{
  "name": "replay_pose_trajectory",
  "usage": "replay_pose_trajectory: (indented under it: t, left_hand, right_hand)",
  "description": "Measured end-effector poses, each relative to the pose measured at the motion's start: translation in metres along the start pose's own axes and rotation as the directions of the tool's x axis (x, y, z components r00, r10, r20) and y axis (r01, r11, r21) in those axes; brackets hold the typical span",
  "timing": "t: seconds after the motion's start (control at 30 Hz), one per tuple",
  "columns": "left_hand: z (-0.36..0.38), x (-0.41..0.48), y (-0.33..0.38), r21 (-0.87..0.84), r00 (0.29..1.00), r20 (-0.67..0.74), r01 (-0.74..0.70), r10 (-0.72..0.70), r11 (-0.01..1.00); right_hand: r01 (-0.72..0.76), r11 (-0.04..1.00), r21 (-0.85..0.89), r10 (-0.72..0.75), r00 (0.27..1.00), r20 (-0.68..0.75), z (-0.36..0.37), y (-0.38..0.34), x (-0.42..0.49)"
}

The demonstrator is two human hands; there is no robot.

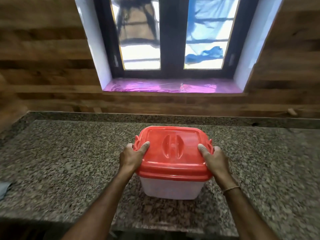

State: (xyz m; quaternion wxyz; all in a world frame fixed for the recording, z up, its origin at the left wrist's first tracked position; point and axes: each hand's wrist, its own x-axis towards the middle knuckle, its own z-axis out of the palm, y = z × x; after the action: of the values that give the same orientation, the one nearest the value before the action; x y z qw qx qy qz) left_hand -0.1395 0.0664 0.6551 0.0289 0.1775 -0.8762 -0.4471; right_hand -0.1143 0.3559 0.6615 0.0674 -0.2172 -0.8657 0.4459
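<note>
Firmly clasped, frosted container [171, 188], red handled lid [173, 164], left hand [131, 157], right hand [213, 160] gripping sides

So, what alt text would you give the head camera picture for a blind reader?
A person's left hand and right hand grip the sides of a red lid on a translucent container, on a speckled granite counter below a window.
</note>
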Motion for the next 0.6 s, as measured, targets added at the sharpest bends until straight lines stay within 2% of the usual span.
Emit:
replay_pose_trajectory:
  t: [0.1, 0.2, 0.37, 0.5, 0.53, 0.6]
  left_hand:
    - [0.014, 0.026, 0.007, -0.039, 0.999, 0.008, 0.044, -0.044, 0.998]
    - [0.018, 0.045, 0.006, -0.112, 0.990, 0.060, 0.131, -0.125, 0.985]
    - [0.019, 0.067, -0.003, -0.245, 0.978, 0.121, 0.194, -0.169, 0.950]
    - [0.017, 0.068, -0.024, -0.429, 0.912, 0.278, 0.399, -0.302, 0.810]
    - [0.016, 0.068, -0.025, -0.443, 0.909, 0.291, 0.405, -0.300, 0.800]
    - [0.012, 0.070, -0.018, -0.393, 0.940, 0.218, 0.332, -0.264, 0.857]
  right_hand:
    - [0.046, 0.993, -0.112, -0.040, 0.998, 0.050, 0.009, -0.006, 0.038]
    - [0.060, 0.971, -0.231, -0.054, 0.998, 0.032, 0.018, -0.005, 0.059]
    - [0.063, 0.972, -0.225, -0.051, 0.997, 0.060, 0.020, -0.004, 0.076]
    - [0.059, 0.974, -0.219, -0.041, 0.995, 0.087, 0.022, -0.002, 0.080]
    - [0.059, 0.975, -0.213, -0.041, 0.995, 0.090, 0.023, -0.002, 0.080]
    - [0.038, 0.981, -0.192, -0.021, 0.996, 0.088, 0.026, -0.001, 0.080]
